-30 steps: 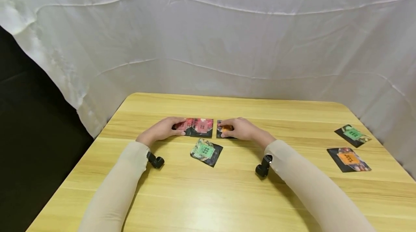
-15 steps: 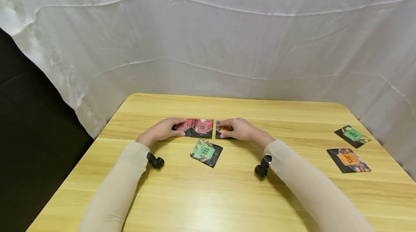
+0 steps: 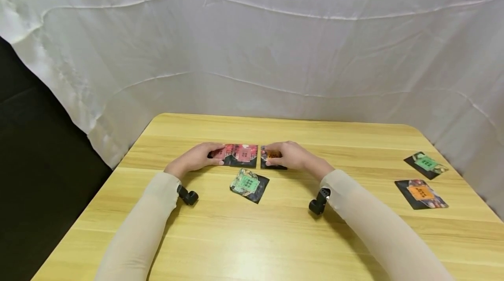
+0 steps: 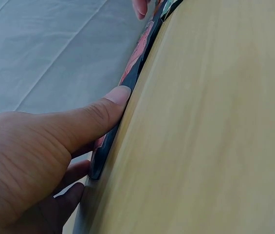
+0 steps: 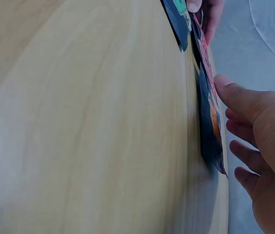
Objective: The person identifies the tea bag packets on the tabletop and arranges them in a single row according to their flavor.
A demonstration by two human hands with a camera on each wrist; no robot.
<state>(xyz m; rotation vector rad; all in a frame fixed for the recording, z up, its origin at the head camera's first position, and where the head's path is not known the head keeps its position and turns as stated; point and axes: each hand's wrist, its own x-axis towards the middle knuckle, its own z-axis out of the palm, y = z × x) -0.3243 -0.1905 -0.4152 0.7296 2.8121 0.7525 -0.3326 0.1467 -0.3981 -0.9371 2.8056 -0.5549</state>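
Two flat black packets with pink labels lie side by side; the right one [image 3: 244, 155] shows fully and the left one [image 3: 218, 154] is partly covered. My left hand [image 3: 200, 156] grips that left packet, thumb at its near edge and fingers toward the far edge. To the right, my right hand [image 3: 289, 155] holds an orange-labelled packet [image 3: 273, 154] between thumb and fingers, partly hiding it. A narrow gap parts it from the pink-labelled pair. Just nearer lies a green-labelled packet [image 3: 249, 184], turned at an angle. In the right wrist view, the thumb [image 5: 232, 92] overlaps the packets' row.
On the right side of the wooden table [image 3: 236, 246] lie another green-labelled packet [image 3: 426, 163] and another orange-labelled packet [image 3: 421, 193]. A pale curtain [image 3: 252, 53] hangs behind the table, with dark cloth [image 3: 39, 176] at the left.
My right hand has slid the orange-labelled packet slightly left, narrowing the gap to the pink-labelled packets. The left hand keeps its place.
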